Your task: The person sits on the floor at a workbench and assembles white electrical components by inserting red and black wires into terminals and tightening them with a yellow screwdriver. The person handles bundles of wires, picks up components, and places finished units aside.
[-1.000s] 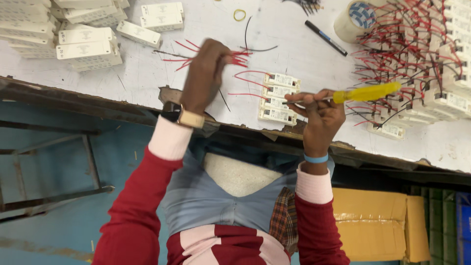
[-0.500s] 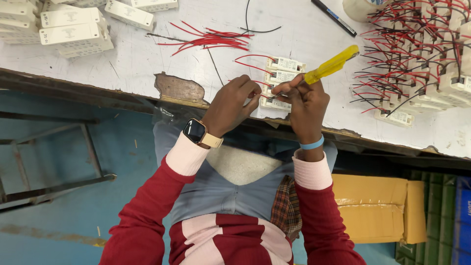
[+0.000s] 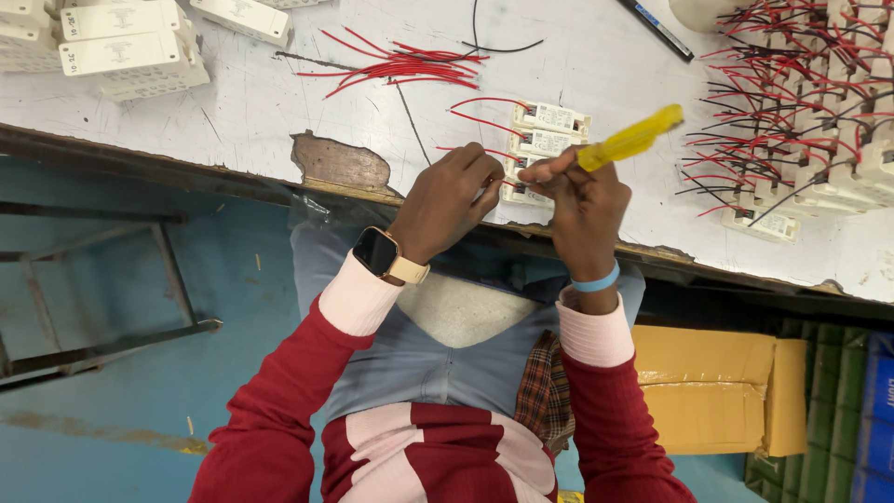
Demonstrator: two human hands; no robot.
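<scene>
I see a worn white desk above a blue floor. My left hand has its fingers pinched on a red wire at the white modules, just under them. My right hand is clamped round a yellow-handled screwdriver. Beyond the fingers lie loose red wires, unfitted; far right, many wired modules look finished. No containers on the desk; a closed cardboard box sits below.
</scene>
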